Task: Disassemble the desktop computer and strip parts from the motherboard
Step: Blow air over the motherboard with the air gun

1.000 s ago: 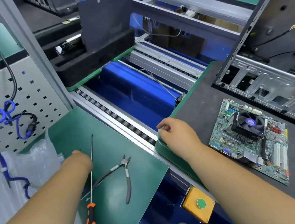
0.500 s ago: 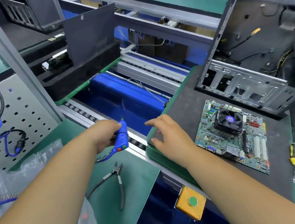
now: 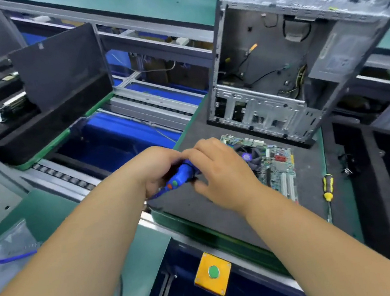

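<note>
— Both hands, what are they on?

— In the head view my left hand point(image 3: 157, 169) is wrapped round the body of a blue electric screwdriver point(image 3: 180, 178); a red and a green button show on its side. My right hand point(image 3: 216, 169) meets it from the right, fingers curled at the tool's front end. Whether they truly pinch the tip I cannot tell, as the hand covers it.

— And the motherboard?

— The motherboard point(image 3: 277, 167) lies flat on the dark mat point(image 3: 195, 202), just right of my right hand, which hides its near left corner. Its cooler fan point(image 3: 248, 157) peeks out beside my knuckles.

— The computer itself?

— The opened desktop case point(image 3: 277, 64) stands at the far side of the mat, behind the board, loose cables hanging inside it.

— Anything else around?

— A yellow-and-black screwdriver point(image 3: 328, 186) lies at the right of the mat, apart from the board. Near me sits a yellow box with a green button point(image 3: 212, 271). At far left, a black foam tray point(image 3: 39, 132) rests on the conveyor rails with a dark panel point(image 3: 56, 66) standing upright in it.
</note>
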### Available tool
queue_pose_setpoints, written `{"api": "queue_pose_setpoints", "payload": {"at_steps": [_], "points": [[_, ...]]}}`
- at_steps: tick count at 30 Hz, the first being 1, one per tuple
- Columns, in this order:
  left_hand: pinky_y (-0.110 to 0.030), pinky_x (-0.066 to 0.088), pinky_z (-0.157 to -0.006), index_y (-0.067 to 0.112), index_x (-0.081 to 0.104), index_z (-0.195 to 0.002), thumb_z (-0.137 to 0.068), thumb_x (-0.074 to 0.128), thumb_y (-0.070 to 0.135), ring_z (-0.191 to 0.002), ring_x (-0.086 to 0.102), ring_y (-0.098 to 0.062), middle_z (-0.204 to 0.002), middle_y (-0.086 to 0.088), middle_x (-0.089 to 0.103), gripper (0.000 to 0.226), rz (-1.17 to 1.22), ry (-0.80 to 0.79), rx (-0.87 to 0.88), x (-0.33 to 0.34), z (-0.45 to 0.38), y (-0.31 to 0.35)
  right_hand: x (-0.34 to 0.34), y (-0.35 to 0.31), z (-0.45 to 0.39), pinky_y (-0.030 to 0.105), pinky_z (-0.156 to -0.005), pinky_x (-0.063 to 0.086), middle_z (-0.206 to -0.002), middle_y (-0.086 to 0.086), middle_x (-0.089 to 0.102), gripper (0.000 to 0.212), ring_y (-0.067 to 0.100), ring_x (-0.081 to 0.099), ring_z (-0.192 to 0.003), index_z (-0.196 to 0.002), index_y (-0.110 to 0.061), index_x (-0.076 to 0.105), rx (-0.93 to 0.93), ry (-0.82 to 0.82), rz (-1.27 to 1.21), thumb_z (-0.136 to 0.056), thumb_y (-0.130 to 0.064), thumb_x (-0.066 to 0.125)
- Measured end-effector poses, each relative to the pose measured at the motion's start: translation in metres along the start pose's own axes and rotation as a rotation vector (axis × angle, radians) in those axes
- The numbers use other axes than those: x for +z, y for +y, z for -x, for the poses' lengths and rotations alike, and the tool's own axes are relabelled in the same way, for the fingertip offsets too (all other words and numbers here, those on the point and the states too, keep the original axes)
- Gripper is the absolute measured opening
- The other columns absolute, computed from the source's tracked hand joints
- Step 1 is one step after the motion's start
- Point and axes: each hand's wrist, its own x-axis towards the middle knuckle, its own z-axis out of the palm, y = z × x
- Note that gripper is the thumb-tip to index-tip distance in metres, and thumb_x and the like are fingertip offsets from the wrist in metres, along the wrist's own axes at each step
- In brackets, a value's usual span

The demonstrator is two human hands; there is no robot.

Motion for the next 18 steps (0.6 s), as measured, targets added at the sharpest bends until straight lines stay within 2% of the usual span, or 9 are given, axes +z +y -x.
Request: {"api": "queue_pose_setpoints", "payload": {"at_steps": [2,4,5,8,11,13,14,16,18], "points": [[-0.044,0.052,-0.087,-0.009,0.065,-0.105,-0.093,0.048,0.006,-0.087,0.064,-0.031,-0.102,-0.026,0.068,0.025,-0.140,0.055,0.058,0.019,0.001,0.012,-0.015,0.016,0.001,0.044,-0.069,0.046,-0.092,0.011,0.059,0.049,0.033,0.053,-0.080,-0.113,-0.006,0.068,0.005,-0.019,0.086,-0.065,-0.015,0.076],[-0.033,0.052,-0.074,0.009,0.069,-0.107,-0.095,0.047,0.013,-0.082,0.061,-0.023,-0.099,-0.010,0.067,0.025,-0.467,0.207,0.225,0.035,0.003,0.028,-0.027,0.034,0.002,0.041,-0.069,0.044,-0.091,0.010,0.059,0.049,0.032,0.053,-0.080,-0.111,-0.007,0.069,0.017,-0.073,0.160,-0.066,-0.022,0.077],[-0.030,0.051,-0.072,0.018,0.069,-0.111,-0.096,0.046,0.018,-0.083,0.060,-0.019,-0.101,-0.002,0.065,0.027,-0.611,0.311,0.350,0.042,0.005,0.034,-0.031,0.043,0.002,0.040,-0.067,0.042,-0.088,0.010,0.058,0.043,0.032,0.054,-0.079,-0.105,-0.007,0.069,0.027,-0.092,0.174,-0.066,-0.025,0.077],[-0.026,0.045,-0.086,0.028,0.066,-0.115,-0.096,0.048,0.027,-0.098,0.059,-0.010,-0.111,0.007,0.062,0.025,-0.705,0.504,0.732,0.063,0.010,0.046,-0.042,0.071,0.003,0.036,-0.063,0.038,-0.080,0.004,0.051,0.030,0.032,0.053,-0.076,-0.081,-0.012,0.059,0.154,-0.089,0.071,-0.066,-0.033,0.073],[-0.022,0.042,-0.086,0.021,0.066,-0.112,-0.095,0.053,0.019,-0.101,0.055,-0.008,-0.106,0.007,0.062,0.022,-0.715,0.502,1.027,0.083,0.011,0.049,-0.048,0.097,0.006,0.037,-0.062,0.042,-0.081,-0.002,0.046,0.032,0.024,0.051,-0.074,-0.079,-0.021,0.046,0.373,-0.062,-0.190,-0.063,-0.043,0.063],[-0.021,0.043,-0.083,0.014,0.065,-0.109,-0.093,0.054,0.013,-0.096,0.055,-0.010,-0.100,0.004,0.061,0.018,-0.736,0.469,1.162,0.094,0.011,0.048,-0.052,0.110,0.009,0.041,-0.064,0.050,-0.080,0.000,0.054,0.028,0.023,0.057,-0.070,-0.081,-0.026,0.047,0.534,-0.057,-0.491,-0.060,-0.042,0.060],[-0.021,0.043,-0.081,0.011,0.064,-0.105,-0.093,0.054,0.012,-0.092,0.054,-0.011,-0.097,0.003,0.060,0.016,-0.766,0.451,1.226,0.098,0.010,0.046,-0.053,0.115,0.011,0.046,-0.069,0.055,-0.081,0.004,0.060,0.025,0.024,0.063,-0.070,-0.083,-0.028,0.050,0.602,-0.052,-0.662,-0.062,-0.036,0.061],[-0.026,0.044,-0.078,0.010,0.062,-0.099,-0.091,0.054,0.011,-0.086,0.054,-0.014,-0.091,0.002,0.058,0.012,-0.808,0.399,1.269,0.106,0.006,0.038,-0.052,0.126,0.014,0.058,-0.078,0.056,-0.083,0.008,0.066,0.023,0.026,0.067,-0.069,-0.086,-0.030,0.057,0.685,-0.007,-0.961,-0.065,-0.022,0.063],[-0.034,0.045,-0.075,0.013,0.062,-0.094,-0.091,0.053,0.014,-0.082,0.054,-0.016,-0.086,0.002,0.058,0.009,-0.813,0.367,1.216,0.113,-0.002,0.027,-0.054,0.135,0.018,0.053,-0.067,0.054,-0.075,0.005,0.062,0.025,0.024,0.058,-0.063,-0.088,-0.022,0.059,0.716,0.070,-1.162,-0.065,-0.016,0.066]]}}
